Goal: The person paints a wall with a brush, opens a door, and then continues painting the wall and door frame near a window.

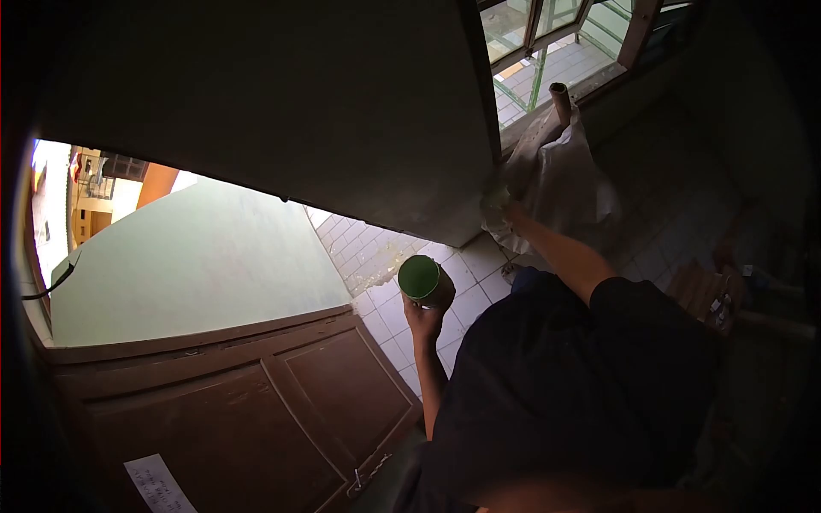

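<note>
My left hand [422, 320] is closed around a round can [442, 295] with a bright green top or inside, held above the tiled floor by the doorway. Whether the green is paint or a lining I cannot tell. My right arm reaches forward to a whitish sack [560, 175] that stands below the window. My right hand [510, 210] is at the sack's near side, in deep shadow. Its fingers are too dark to show whether they grip the sack. A brown tube [560, 103] sticks up out of the sack.
A brown panelled door [282, 419] stands at the lower left, with a paper note [159, 484] on it. A dark wall edge [368, 224] runs across the middle. The open window [556, 51] is at the upper right. Dim wooden pieces [701, 295] lie at the right.
</note>
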A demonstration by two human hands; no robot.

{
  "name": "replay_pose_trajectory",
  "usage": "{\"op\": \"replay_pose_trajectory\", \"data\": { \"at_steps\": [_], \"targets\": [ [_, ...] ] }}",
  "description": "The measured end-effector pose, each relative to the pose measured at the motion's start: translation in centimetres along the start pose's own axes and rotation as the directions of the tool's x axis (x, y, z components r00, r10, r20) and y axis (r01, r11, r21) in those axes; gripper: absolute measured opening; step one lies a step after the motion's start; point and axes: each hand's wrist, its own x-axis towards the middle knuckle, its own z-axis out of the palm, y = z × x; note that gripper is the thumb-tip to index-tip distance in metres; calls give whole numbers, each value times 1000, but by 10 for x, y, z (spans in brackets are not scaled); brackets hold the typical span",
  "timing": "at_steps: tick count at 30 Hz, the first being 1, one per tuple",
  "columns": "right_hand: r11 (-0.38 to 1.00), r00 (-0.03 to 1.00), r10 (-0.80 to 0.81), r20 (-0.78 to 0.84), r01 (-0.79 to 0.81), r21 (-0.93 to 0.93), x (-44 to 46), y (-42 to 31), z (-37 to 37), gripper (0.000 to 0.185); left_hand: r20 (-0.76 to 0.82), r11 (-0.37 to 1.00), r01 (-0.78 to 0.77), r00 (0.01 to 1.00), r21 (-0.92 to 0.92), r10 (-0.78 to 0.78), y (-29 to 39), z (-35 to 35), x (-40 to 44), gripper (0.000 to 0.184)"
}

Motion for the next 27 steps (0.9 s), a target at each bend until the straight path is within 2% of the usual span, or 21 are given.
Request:
{"op": "replay_pose_trajectory", "data": {
  "at_steps": [1, 3, 4, 6, 7, 9, 10, 12, 13, 15, 16, 18, 19, 21, 25, 27],
  "targets": [
    [1000, 1000, 8, 2, -8, 2, 6, -7, -2, 45, 3, 1000, 7, 1000, 5, -7, 3, 5, -1, 87],
    [984, 999, -13, -47, 4, -176, 6, -45, -5, 45, 2, 998, 46, 999, -39, -46, 9, 17, -3, 85],
    [984, 999, -3, -45, -5, -176, -11, -73, -12, 45, 5, 998, 55, 998, -35, -55, 6, 23, -4, 85],
    [1000, 997, 25, -77, -24, 8, -49, -132, -33, 41, -11, 997, 67, 998, -29, -68, -2, 33, -4, 84],
    [999, 996, 34, -82, -34, 7, -45, -125, -32, 41, -3, 997, 75, 997, -30, -75, -2, 37, -2, 84],
    [958, 983, -175, -58, 157, -240, -21, -97, -26, 43, 16, 997, 78, 997, 13, -78, 4, 52, -1, 85],
    [956, 984, -168, -56, 149, -252, -56, -110, -49, 43, 17, 996, 90, 996, 4, -90, 6, 60, -1, 85],
    [985, 982, -174, -68, 174, -7, -122, -188, -65, 46, 11, 992, 124, 992, 14, -125, 13, 71, -3, 82],
    [987, 984, -164, -64, 163, -10, -135, -190, -69, 46, 13, 991, 135, 991, 15, -136, 16, 75, -6, 82],
    [941, 957, -288, 18, 280, 189, -151, -192, -77, 42, 24, 996, 47, 998, 82, -49, 23, 85, -8, 79],
    [943, 959, -284, 19, 276, 188, -163, -195, -85, 42, 25, 995, 52, 998, 82, -54, 26, 87, -11, 79],
    [932, 916, -260, 305, 155, 328, -187, -208, -107, 43, 42, 987, -27, 999, 160, 20, 29, 91, -16, 77],
    [932, 916, -260, 306, 156, 326, -197, -210, -119, 43, 41, 987, -27, 999, 159, 21, 32, 91, -20, 77],
    [896, 761, -331, 558, 69, 438, -213, -212, -143, 39, 45, 982, -27, 999, 187, 19, 36, 87, -25, 77],
    [922, 755, -352, 553, 177, 345, -280, -234, -183, 27, 6, 968, -75, 997, 239, 76, 39, 69, -36, 78],
    [929, 707, -368, 604, 265, 257, -299, -231, -190, 25, -21, 952, -136, 989, 276, 147, 42, 56, -44, 79]
  ]
}}
